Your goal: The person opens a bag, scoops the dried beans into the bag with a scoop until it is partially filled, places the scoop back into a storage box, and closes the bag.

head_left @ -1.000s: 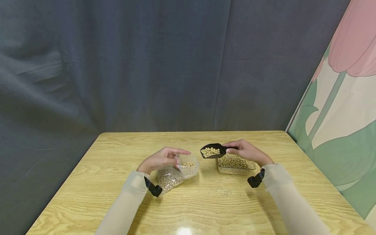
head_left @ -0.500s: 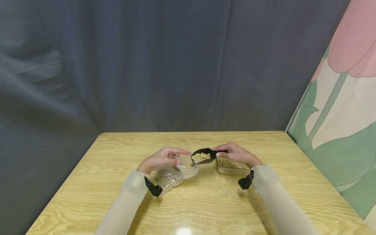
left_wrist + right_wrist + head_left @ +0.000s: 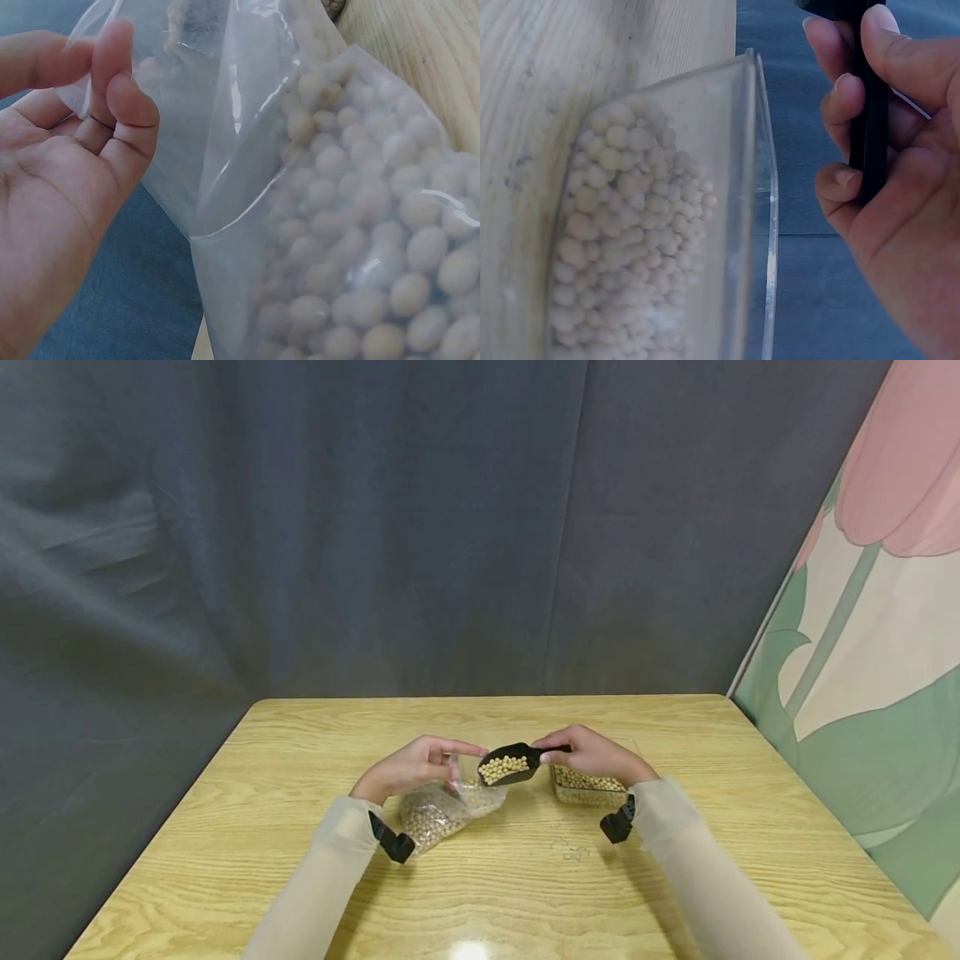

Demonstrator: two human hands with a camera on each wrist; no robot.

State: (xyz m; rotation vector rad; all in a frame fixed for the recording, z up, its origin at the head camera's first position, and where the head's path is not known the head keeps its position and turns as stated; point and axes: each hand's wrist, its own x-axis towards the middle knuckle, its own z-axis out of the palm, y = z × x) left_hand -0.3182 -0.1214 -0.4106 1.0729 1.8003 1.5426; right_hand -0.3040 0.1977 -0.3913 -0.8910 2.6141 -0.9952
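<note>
My left hand pinches the edge of a clear plastic bag, its fingers curled on the film in the left wrist view. Soybeans fill the lower part of the bag. My right hand grips the handle of a black scoop, fingers wrapped around it in the right wrist view. A heap of soybeans lies in the scoop, which is over the bag's mouth, close to my left index fingertip. Below my right hand a clear rectangular container holds more soybeans.
The wooden table carries the bag at centre left and the container at centre right. A dark curtain hangs behind its far edge. Faint marks show on the tabletop in front of the container.
My right hand has moved left with the loaded scoop, from near the container to over the bag's mouth, and slightly down. The left hand has stayed in place on the bag.
</note>
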